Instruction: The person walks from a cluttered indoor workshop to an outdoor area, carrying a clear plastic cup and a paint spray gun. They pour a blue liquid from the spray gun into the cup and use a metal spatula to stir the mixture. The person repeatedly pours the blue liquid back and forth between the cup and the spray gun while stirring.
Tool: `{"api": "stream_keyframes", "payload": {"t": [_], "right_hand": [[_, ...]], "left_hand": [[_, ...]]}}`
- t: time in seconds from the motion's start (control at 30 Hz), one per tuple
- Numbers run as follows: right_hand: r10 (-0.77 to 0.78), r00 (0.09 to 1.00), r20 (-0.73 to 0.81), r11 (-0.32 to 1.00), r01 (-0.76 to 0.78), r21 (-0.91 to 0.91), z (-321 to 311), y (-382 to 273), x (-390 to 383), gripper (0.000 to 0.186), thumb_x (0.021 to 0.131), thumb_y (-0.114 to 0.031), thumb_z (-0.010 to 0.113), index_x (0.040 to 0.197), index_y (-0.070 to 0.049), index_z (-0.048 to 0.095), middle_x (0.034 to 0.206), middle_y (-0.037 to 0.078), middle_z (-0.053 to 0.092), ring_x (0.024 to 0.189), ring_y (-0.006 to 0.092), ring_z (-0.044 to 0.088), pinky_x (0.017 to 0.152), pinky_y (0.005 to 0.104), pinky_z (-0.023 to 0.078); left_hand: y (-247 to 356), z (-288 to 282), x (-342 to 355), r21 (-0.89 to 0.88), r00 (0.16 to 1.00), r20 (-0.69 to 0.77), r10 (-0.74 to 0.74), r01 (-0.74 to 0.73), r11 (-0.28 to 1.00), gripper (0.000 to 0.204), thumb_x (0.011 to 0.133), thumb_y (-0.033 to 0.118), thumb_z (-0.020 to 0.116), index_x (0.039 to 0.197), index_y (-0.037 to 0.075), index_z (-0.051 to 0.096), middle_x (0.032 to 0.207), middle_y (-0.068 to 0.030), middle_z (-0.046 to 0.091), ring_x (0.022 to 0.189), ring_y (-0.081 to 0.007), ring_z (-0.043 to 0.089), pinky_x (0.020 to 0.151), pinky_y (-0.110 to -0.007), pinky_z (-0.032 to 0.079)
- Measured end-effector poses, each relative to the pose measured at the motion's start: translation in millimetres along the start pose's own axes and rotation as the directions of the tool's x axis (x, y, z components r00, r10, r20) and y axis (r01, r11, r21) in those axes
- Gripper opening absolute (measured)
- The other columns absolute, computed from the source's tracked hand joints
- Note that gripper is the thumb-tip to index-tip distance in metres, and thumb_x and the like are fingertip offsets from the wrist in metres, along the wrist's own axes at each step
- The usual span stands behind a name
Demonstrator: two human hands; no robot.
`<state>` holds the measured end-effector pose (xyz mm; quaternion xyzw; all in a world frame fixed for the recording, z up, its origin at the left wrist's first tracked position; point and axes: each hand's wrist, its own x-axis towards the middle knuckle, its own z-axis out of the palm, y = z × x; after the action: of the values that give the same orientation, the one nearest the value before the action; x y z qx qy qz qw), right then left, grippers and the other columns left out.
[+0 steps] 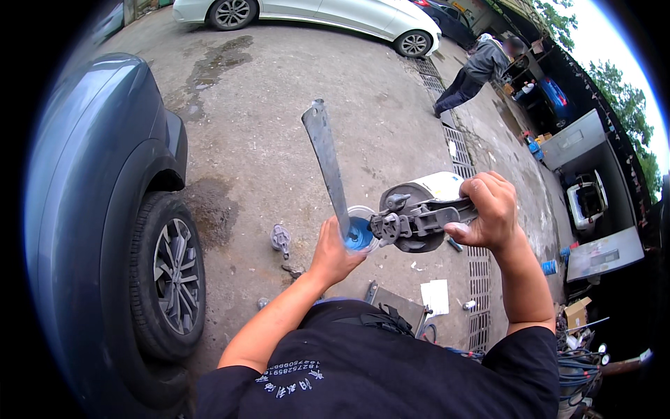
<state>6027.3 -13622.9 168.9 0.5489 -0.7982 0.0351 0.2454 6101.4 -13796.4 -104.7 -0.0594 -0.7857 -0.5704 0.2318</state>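
Note:
My left hand (333, 253) is wrapped around a pale, clear-walled cup (362, 211) with blue inside. A long grey flat strip (322, 153) stands tilted out of the cup, its lower end beside my fingers. Whether my fingers also pinch the strip, I cannot tell. My right hand (493, 209) is closed on the handle of a worn grey spray gun (422, 218), which has a round dark lid and a white pot (441, 184). The gun's front end is right at the cup's rim; whether they touch is unclear.
A grey-blue car (91, 174) with its front wheel (174, 276) stands close on my left. On the ground lie a grey metal part (280, 238) and white paper (435, 297). A drain grate (480, 279) runs along the right. A person (478, 73) and a white car (328, 12) are farther off.

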Motion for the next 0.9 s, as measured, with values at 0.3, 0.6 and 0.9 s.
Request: {"api": "stream_keyframes", "payload": {"t": [0.3, 0.6, 0.9], "right_hand": [[0.18, 0.983, -0.04, 0.983, -0.178, 0.051, 24, 19, -29, 0.059, 0.073, -0.06, 0.069, 0.07, -0.004, 0.053, 0.057, 0.009, 0.048, 0.048, 0.0268, 0.05, 0.05, 0.0351, 0.042], [0.73, 0.643, 0.231, 0.534, -0.748, 0.395, 70, 32, -77, 0.054, 0.084, -0.055, 0.06, 0.079, -0.001, 0.058, 0.072, 0.02, 0.063, 0.069, 0.036, 0.062, 0.063, 0.0422, 0.048], [0.524, 0.024, 0.852, -0.595, -0.705, 0.386, 254, 55, -220, 0.047, 0.092, -0.044, 0.053, 0.106, -0.002, 0.069, 0.093, 0.009, 0.065, 0.077, 0.0151, 0.056, 0.064, 0.0305, 0.047]], "left_hand": [[-10, 7, -2, 0.025, 0.997, 0.037, -0.068, 0.067, 0.997, 0.066, 0.067, 0.015, 0.079, 0.12, -0.001, 0.043, 0.108, -0.0213, 0.053, 0.102, -0.0391, 0.051, 0.088, -0.046, 0.043], [-40, 6, -15, -0.025, 0.987, 0.053, -0.149, 0.151, 0.988, 0.064, 0.069, 0.018, 0.081, 0.121, 0.0, 0.048, 0.113, -0.0164, 0.059, 0.103, -0.0287, 0.059, 0.091, -0.039, 0.046], [-100, -14, -46, 0.02, 0.962, 0.089, -0.258, 0.257, 0.966, 0.068, 0.07, 0.027, 0.079, 0.123, 0.0, 0.046, 0.117, -0.0172, 0.056, 0.107, -0.0298, 0.056, 0.095, -0.043, 0.042]]}}
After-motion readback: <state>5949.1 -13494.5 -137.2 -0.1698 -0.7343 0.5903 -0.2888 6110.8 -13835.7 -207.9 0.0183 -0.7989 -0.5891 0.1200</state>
